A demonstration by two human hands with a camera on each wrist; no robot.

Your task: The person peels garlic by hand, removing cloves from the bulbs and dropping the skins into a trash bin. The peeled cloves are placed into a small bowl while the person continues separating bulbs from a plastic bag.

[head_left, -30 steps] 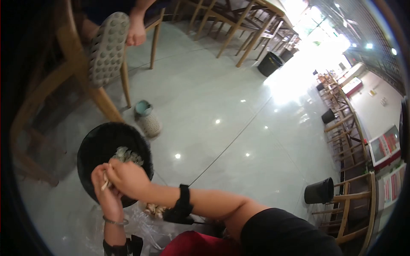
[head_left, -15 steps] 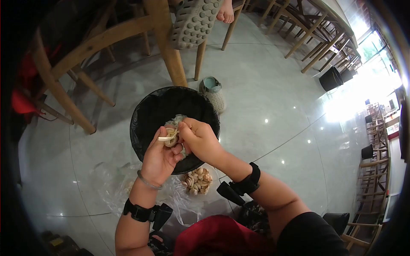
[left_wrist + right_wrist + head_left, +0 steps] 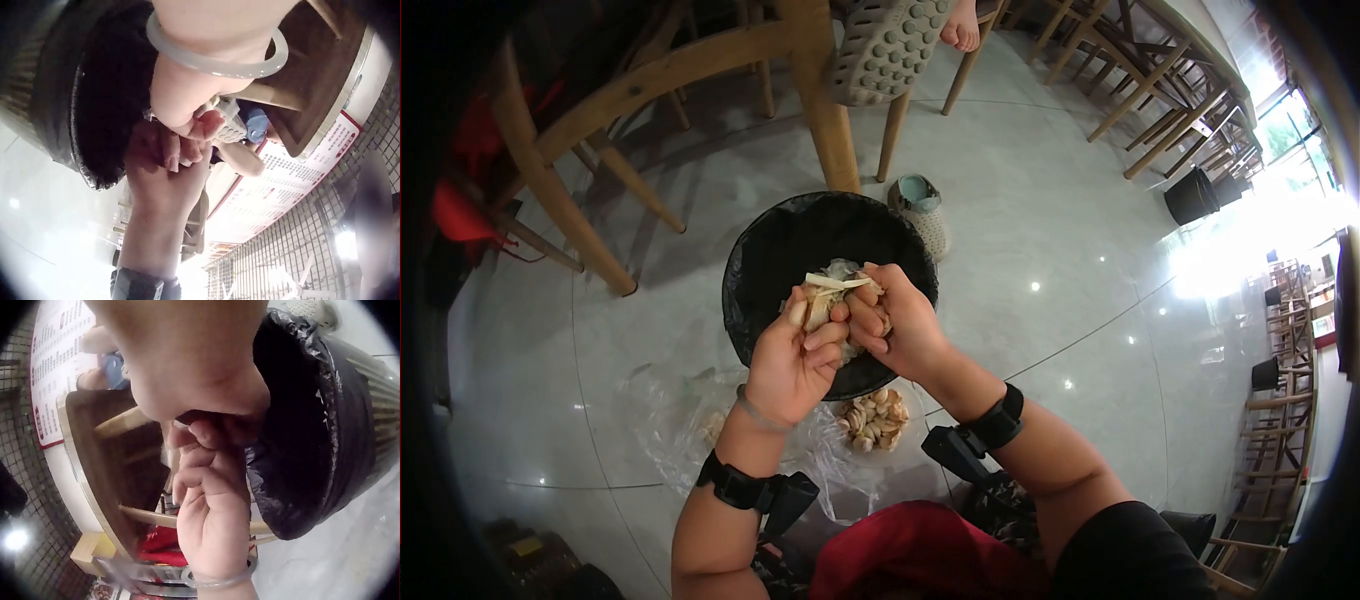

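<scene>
Above a black-lined bin [image 3: 765, 235], both hands meet around a garlic bulb [image 3: 818, 310] with a pale stem across its top. The left hand [image 3: 788, 365] curls its fingers round the bulb from the left. Pressed close to it, the right hand [image 3: 905, 325] pinches the bulb's right part with thumb and fingers. In the left wrist view, the left hand [image 3: 194, 94] and right hand [image 3: 162, 181] touch, hiding most of the bulb. Papery skins lie in the bin just beyond the fingers. Peeled-looking cloves [image 3: 875, 420] sit in a pile near the bin's front.
A clear plastic bag [image 3: 670, 430] spreads on the floor left of the cloves. Behind the bin stand a wooden chair [image 3: 825, 130] and an empty clog-like shoe [image 3: 922, 215]; another person's shoe sole [image 3: 890, 50] hangs above. More bins, tables and chairs line the right side.
The head view has swung, so bin and hands appear farther right. The hands have turned upward round the bulb, and its stem now lies across the top between them.
</scene>
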